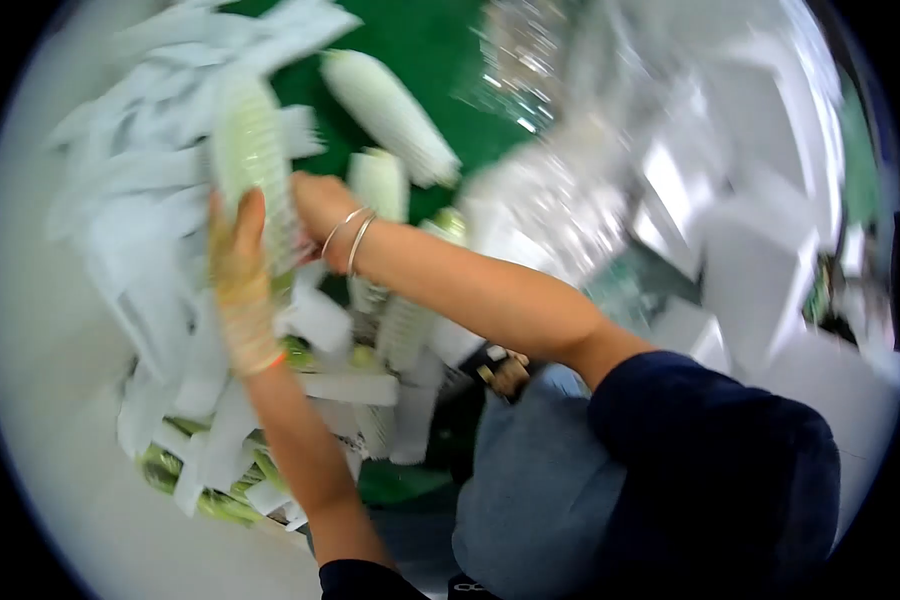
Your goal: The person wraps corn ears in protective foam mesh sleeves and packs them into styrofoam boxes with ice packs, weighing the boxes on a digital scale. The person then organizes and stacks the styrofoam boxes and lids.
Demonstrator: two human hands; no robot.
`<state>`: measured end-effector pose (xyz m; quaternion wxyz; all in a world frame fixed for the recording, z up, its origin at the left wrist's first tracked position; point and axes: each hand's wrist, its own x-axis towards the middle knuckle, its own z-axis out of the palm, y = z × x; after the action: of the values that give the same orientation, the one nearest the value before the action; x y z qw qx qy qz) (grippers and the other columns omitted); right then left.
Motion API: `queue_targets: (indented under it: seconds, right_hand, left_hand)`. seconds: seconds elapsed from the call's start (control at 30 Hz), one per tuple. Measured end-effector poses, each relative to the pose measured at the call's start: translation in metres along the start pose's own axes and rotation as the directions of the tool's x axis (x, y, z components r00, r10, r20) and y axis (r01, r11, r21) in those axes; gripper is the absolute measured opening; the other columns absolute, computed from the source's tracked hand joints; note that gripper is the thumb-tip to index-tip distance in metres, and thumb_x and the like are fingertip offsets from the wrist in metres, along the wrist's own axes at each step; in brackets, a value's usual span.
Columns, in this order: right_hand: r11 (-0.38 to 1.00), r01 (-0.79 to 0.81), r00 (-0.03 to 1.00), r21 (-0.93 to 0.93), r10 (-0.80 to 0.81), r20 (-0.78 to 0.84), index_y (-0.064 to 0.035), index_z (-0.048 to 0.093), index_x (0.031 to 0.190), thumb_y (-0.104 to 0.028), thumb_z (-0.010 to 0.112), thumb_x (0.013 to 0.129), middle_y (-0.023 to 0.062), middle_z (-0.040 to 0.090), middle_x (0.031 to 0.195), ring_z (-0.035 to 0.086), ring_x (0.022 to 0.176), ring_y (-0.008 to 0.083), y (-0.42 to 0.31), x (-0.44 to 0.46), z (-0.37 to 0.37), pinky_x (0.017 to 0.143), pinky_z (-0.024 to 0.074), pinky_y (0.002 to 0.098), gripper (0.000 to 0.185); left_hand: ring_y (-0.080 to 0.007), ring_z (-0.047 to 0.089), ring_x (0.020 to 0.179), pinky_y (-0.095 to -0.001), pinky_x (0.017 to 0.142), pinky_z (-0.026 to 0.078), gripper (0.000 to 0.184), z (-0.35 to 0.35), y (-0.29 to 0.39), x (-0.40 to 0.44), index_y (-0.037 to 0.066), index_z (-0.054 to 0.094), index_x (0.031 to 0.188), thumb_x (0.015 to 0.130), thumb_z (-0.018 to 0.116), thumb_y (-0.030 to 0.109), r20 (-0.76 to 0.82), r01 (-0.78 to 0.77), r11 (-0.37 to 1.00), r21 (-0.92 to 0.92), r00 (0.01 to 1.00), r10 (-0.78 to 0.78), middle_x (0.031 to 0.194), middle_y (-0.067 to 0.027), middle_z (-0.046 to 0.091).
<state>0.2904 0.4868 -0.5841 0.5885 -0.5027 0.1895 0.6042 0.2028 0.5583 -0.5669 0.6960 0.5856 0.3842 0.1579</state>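
A long, pale green vegetable [248, 135] in a white foam net stands tilted upward at the left, slightly blurred. My left hand [238, 270], in a thin pale glove, is wrapped round its lower left side with the thumb across the front. Against its lower right side is my right hand [322, 208], fingers curled; what they grip is hidden. Just right of that hand lies a netted vegetable [378, 185], with a larger netted vegetable [390, 115] above it. Another netted vegetable [407, 325] rests below my right forearm.
White foam net sleeves [145, 225] are heaped along the left. Wrapped green vegetables [220, 500] lie at the lower left. The surface is green [460, 60]. Clear plastic bags [560, 195] and white foam boxes [755, 250] fill the right side.
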Motion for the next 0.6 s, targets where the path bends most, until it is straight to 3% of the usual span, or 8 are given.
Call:
queue_targets:
  seconds: [0.13,0.17,0.2,0.3,0.4,0.47,0.5,0.6]
  right_hand:
    - [0.955,0.211,0.903,-0.208,-0.109,0.415,0.0003,0.058,0.098,-0.024,0.051,0.087,0.0091,0.060,0.076,0.056,0.061,0.0144,0.065,-0.104,-0.084,0.059,0.0493,0.0303,0.028]
    - [0.887,0.333,0.930,-0.320,-0.254,0.265,-0.0002,0.057,0.103,-0.018,0.052,0.086,0.0085,0.060,0.077,0.055,0.063,0.0130,0.074,-0.141,-0.114,0.061,0.0489,0.0286,0.025]
    - [0.794,0.406,0.911,-0.453,-0.393,0.127,-0.0006,0.055,0.109,-0.011,0.053,0.085,0.0079,0.059,0.078,0.055,0.065,0.0116,0.082,-0.180,-0.143,0.063,0.0485,0.0269,0.026]
    - [0.784,0.122,0.750,-0.608,-0.474,-0.461,-0.0002,0.052,0.113,-0.001,0.051,0.083,0.0055,0.057,0.085,0.054,0.074,0.0121,0.112,-0.291,-0.266,0.068,0.0467,0.0262,0.030]
    - [0.575,-0.180,0.435,-0.798,-0.681,-0.589,-0.0015,0.049,0.112,-0.003,0.058,0.079,0.0055,0.055,0.083,0.053,0.076,0.0108,0.157,-0.405,-0.327,0.066,0.0459,0.0255,0.035]
    - [0.539,-0.351,0.399,-0.766,-0.654,-0.643,-0.0010,0.052,0.108,-0.014,0.062,0.081,0.0063,0.056,0.084,0.053,0.076,0.0109,0.174,-0.445,-0.347,0.068,0.0458,0.0250,0.032]
    - [0.687,-0.418,0.442,-0.594,-0.418,-0.794,-0.0013,0.054,0.106,-0.023,0.064,0.080,0.0067,0.057,0.081,0.054,0.074,0.0120,0.197,-0.453,-0.382,0.066,0.0460,0.0254,0.035]
    - [0.384,-0.582,0.603,-0.717,-0.387,-0.697,0.0008,0.060,0.098,-0.049,0.067,0.075,0.0100,0.061,0.074,0.057,0.066,0.0158,0.265,-0.389,-0.458,0.062,0.0469,0.0292,0.055]
  left_hand:
    - [-0.0247,0.052,0.109,-0.0393,0.096,0.039,0.029,-0.060,-0.052,-0.037,0.005,0.060,0.111,0.086,0.052,0.017,0.392,0.211,0.956,-0.204,0.912,-0.118,0.112,-0.0150,0.056]
    - [-0.0272,0.050,0.112,-0.0390,0.097,0.038,0.029,-0.067,-0.056,-0.040,0.005,0.060,0.112,0.086,0.051,0.015,0.395,-0.342,0.878,0.335,0.897,0.198,0.115,-0.0169,0.055]
    - [-0.0297,0.049,0.115,-0.0388,0.098,0.037,0.029,-0.068,-0.056,-0.048,0.005,0.060,0.112,0.087,0.049,0.014,0.570,-0.691,0.274,0.669,0.714,0.407,0.118,-0.0188,0.054]
    - [-0.0334,0.044,0.120,-0.0362,0.101,0.034,0.032,-0.023,-0.050,-0.064,0.000,0.057,0.115,0.088,0.047,0.015,0.117,-0.132,0.716,0.686,0.991,0.070,0.128,-0.0211,0.048]
    - [-0.0333,0.038,0.125,-0.0386,0.102,0.031,0.060,-0.004,-0.081,-0.053,0.004,0.041,0.133,0.084,0.058,0.033,-0.153,0.112,0.387,0.915,0.985,0.076,0.138,-0.0236,0.037]
    - [-0.0356,0.050,0.112,-0.0402,0.096,0.038,0.051,-0.020,-0.147,-0.035,0.006,0.046,0.129,0.085,0.056,0.029,0.228,-0.304,0.109,0.947,0.869,0.438,0.124,-0.0249,0.051]
    - [-0.0364,0.054,0.101,-0.0408,0.093,0.040,0.043,-0.013,-0.140,-0.039,0.006,0.049,0.124,0.085,0.054,0.024,0.456,-0.400,-0.287,0.870,0.875,0.163,0.110,-0.0231,0.057]
    - [-0.0420,0.044,0.114,-0.0422,0.099,0.036,0.048,-0.008,-0.139,-0.075,0.008,0.047,0.127,0.084,0.055,0.029,0.232,-0.284,0.145,0.948,0.927,0.295,0.123,-0.0284,0.047]
